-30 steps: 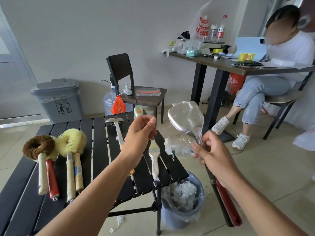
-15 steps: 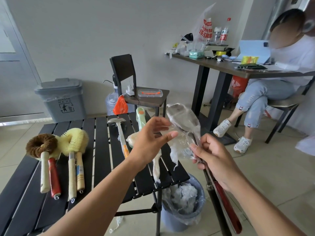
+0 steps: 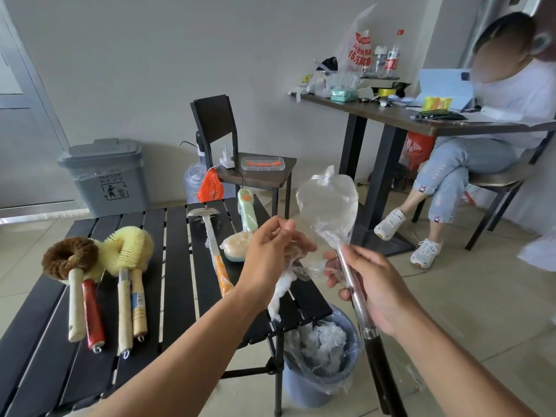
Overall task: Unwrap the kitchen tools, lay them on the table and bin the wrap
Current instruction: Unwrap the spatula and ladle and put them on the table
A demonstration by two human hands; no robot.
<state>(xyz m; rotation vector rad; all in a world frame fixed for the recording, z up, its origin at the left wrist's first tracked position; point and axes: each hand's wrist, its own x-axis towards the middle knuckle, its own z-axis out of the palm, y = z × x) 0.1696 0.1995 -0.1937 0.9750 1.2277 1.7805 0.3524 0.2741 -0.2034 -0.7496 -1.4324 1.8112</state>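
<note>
Now our right hand (image 3: 373, 290) grips the spoon (image 3: 348, 270) by its handle, scoop end pointing up and away from us. Our left hand (image 3: 270, 254), just beside it, pinches the loose wrap (image 3: 328, 200). We think it should pull left; the bin (image 3: 319, 383) sits right below.

Right hand (image 3: 377, 285) grips the long utensil (image 3: 378, 371) by its metal shaft, head tilted up and away, with clear wrap (image 3: 328, 203) bagged over it. Left hand (image 3: 269, 254) pinches a loose tail of that wrap just beside the shaft. Under the hands, the blue bin (image 3: 304, 389) sits at the corner of the black slatted table (image 3: 176, 281), crumpled plastic inside. On the slats lie a brown brush (image 3: 70, 257), a yellow brush (image 3: 129, 248), an orange-handled tool (image 3: 215, 254) and a green-handled scrubber (image 3: 247, 213). A grey waste bin (image 3: 108, 176) stands by the wall.
</note>
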